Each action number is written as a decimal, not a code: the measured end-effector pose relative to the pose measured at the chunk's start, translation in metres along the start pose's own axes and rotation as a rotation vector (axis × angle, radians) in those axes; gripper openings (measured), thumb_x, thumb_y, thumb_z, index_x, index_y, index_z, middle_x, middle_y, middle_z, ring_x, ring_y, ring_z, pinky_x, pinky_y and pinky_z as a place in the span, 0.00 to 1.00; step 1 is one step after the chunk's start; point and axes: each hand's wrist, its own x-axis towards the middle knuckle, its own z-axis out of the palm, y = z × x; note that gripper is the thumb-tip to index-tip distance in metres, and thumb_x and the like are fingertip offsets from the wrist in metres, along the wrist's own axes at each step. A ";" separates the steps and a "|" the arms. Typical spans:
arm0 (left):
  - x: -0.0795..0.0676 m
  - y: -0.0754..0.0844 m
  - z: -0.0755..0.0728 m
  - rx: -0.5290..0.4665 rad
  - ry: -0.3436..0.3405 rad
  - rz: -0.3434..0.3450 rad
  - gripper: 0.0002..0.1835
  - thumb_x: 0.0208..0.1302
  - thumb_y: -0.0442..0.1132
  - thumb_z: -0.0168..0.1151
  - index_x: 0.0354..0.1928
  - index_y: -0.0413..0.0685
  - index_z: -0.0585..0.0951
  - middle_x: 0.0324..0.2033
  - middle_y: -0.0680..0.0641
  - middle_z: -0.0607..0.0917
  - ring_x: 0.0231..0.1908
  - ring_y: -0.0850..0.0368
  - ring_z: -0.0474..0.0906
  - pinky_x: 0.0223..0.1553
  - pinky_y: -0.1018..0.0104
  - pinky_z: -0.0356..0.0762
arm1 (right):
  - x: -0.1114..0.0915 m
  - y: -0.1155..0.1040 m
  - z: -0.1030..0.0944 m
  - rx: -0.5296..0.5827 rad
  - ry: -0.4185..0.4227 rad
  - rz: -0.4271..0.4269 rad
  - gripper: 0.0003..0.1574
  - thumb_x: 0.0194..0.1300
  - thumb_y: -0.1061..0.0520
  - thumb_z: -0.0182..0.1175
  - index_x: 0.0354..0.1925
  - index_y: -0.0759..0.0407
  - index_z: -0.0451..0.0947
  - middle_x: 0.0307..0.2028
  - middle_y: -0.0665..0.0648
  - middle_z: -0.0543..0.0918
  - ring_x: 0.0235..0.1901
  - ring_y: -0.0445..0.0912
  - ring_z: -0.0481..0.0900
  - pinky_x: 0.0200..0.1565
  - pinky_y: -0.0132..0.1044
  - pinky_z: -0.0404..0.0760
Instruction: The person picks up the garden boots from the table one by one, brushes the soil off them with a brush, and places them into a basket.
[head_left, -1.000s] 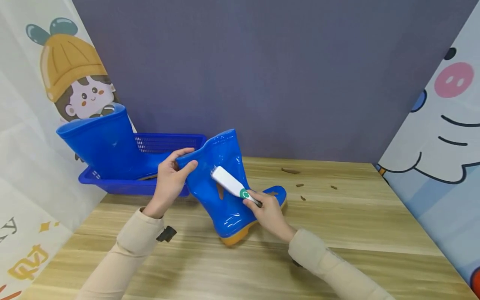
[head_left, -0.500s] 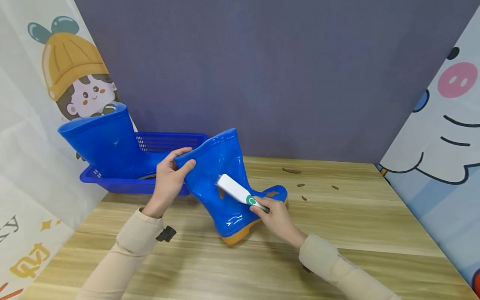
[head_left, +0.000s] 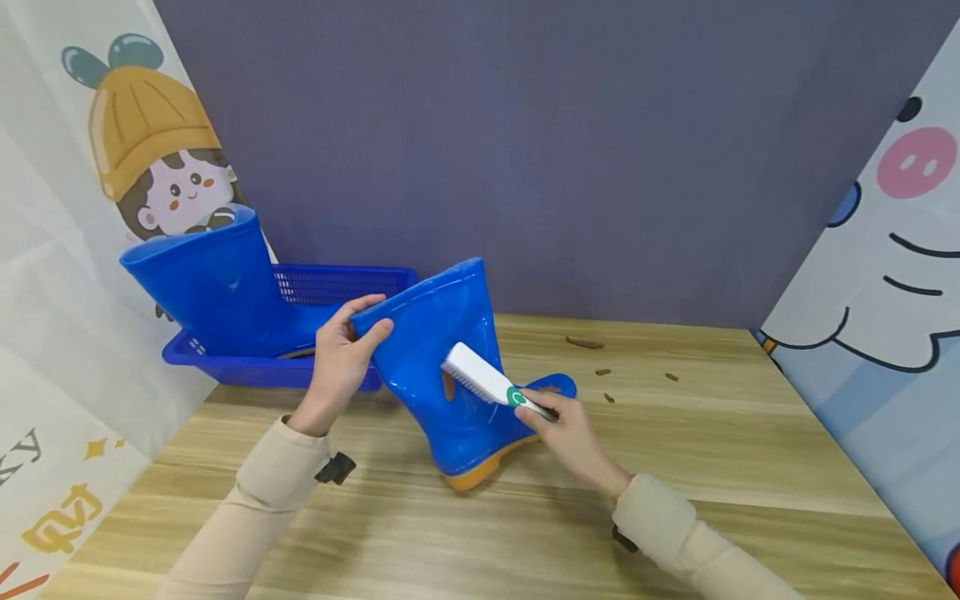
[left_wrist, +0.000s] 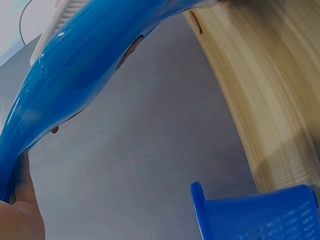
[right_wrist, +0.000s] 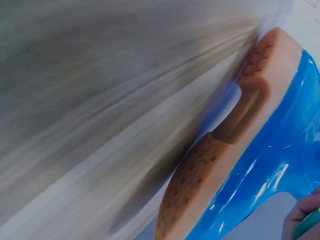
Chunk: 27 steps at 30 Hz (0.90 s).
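Observation:
My left hand [head_left: 339,358] grips the top edge of a blue rain boot [head_left: 420,350], thumb outside and fingers behind the rim. The boot leans over the table with its toe to the right, and its orange-tan sole [right_wrist: 220,150] shows in the right wrist view. A brown mud patch [head_left: 448,385] marks the shaft, and another brown patch [head_left: 551,388] is on the toe. My right hand [head_left: 566,429] holds a white scrubbing brush [head_left: 480,372] by its handle, with the bristles against the shaft near the mud patch. In the left wrist view the brush is partly hidden behind the boot.
A second blue boot [head_left: 213,292] stands in a blue plastic basket [head_left: 262,372] at the back left. Several brown bits, one a longer piece [head_left: 584,342], lie on the wooden table [head_left: 720,450] at the right. A grey panel [head_left: 570,158] closes off the back.
The brush in my right hand has shifted right across the shaft and turned so its bristles show more. My left hand and the boot have barely moved.

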 end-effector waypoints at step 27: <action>-0.003 0.002 0.005 -0.021 0.001 0.016 0.21 0.63 0.41 0.58 0.57 0.46 0.72 0.47 0.38 0.79 0.38 0.62 0.80 0.38 0.70 0.79 | 0.011 -0.003 0.023 0.000 0.028 -0.040 0.21 0.60 0.56 0.61 0.52 0.59 0.77 0.48 0.60 0.82 0.46 0.48 0.80 0.45 0.39 0.80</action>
